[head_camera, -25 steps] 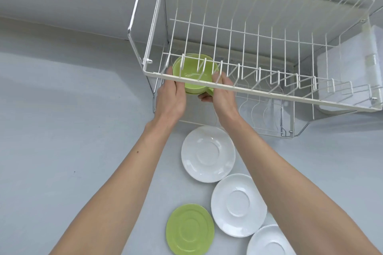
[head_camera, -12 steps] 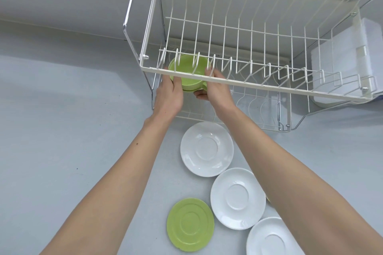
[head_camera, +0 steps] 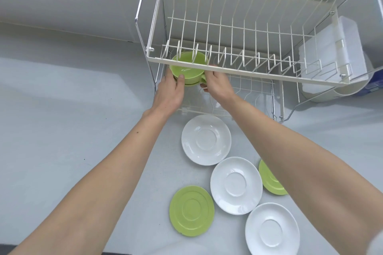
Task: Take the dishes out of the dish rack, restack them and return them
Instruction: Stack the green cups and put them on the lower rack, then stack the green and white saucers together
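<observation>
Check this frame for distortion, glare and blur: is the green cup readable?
Head view: wide-angle stretch splays the dish rack wires and swells both forearms. Head view: light soft and even, faint sheen on the white saucers, no harsh glare. Head view: the green cup is sharp, though the rack's front rail crosses it; the lower right corner smears.

Cup point(head_camera: 187, 69) between left hand point(head_camera: 169, 92), right hand point(head_camera: 218, 86)

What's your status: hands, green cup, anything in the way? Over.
Left hand and right hand grip green cup on green saucer. Cup under dish rack upper tier. Front rail crosses close above.
</observation>
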